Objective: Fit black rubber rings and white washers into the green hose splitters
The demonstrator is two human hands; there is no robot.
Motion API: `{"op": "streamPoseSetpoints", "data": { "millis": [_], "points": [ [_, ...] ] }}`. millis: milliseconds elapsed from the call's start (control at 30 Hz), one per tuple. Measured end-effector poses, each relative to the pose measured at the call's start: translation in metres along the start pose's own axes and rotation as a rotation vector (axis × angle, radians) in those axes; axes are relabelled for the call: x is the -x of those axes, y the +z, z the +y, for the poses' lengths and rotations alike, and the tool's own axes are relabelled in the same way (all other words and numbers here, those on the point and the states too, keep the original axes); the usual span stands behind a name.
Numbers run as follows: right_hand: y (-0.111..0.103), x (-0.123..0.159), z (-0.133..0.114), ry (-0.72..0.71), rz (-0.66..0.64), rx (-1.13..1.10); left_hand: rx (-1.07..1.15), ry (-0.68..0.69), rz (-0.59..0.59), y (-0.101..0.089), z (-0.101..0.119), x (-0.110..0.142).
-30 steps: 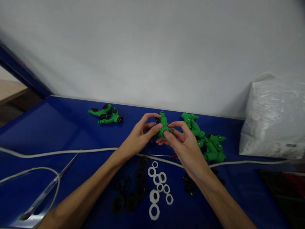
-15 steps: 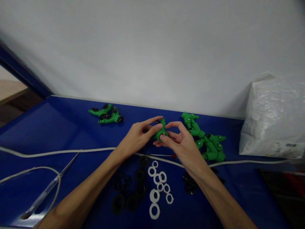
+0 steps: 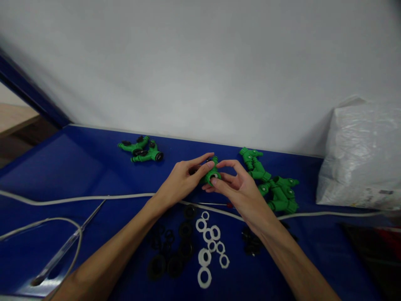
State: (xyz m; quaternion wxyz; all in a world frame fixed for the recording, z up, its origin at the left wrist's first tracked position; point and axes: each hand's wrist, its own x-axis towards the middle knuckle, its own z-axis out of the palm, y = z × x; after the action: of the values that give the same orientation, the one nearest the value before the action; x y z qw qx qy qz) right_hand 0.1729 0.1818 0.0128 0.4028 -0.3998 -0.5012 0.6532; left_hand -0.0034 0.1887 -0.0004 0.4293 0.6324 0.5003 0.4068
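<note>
A green Y-shaped hose splitter (image 3: 213,172) is held above the blue tabletop, its round open end turned towards me. My left hand (image 3: 184,177) is closed around its left side, hiding that branch. My right hand (image 3: 236,179) grips it from the right, with the thumb at the opening. Something pale shows inside the opening, too small to make out. Below the hands lie several white rings (image 3: 204,257) and several black rings (image 3: 186,230). A thin metal rod with a red end (image 3: 230,205) is partly hidden by my right hand.
Several green splitters (image 3: 282,194) lie at right; two with black caps (image 3: 147,155) lie at left. Small black parts (image 3: 250,241) sit by my right forearm. A white cable (image 3: 125,196) crosses the table (image 3: 90,163). A plastic-wrapped package (image 3: 360,156) stands at far right, against the white wall.
My right thumb has shifted slightly down at the splitter's opening, so more of the inside shows. The whole view has moved a little; both hands keep their hold.
</note>
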Motion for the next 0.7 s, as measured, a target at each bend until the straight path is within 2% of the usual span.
{"op": "streamPoseSetpoints", "data": {
  "millis": [200, 300, 500, 600, 700],
  "points": [
    [0.000, -0.001, 0.002, -0.012, 0.001, 0.014, -0.028, 0.005, -0.007, 0.001, -0.002, 0.001],
    [0.001, 0.000, 0.001, -0.046, 0.029, 0.036, -0.004, 0.008, 0.032, 0.002, -0.002, -0.001],
    [0.002, 0.002, 0.000, -0.123, 0.000, 0.072, 0.117, -0.034, 0.069, 0.002, 0.000, -0.003],
    [-0.004, -0.002, 0.002, -0.161, 0.032, 0.088, 0.250, -0.086, 0.039, 0.004, 0.001, -0.002],
    [-0.012, -0.008, 0.004, -0.187, 0.035, 0.115, 0.365, -0.082, -0.010, 0.005, 0.003, 0.000]
  ]
}}
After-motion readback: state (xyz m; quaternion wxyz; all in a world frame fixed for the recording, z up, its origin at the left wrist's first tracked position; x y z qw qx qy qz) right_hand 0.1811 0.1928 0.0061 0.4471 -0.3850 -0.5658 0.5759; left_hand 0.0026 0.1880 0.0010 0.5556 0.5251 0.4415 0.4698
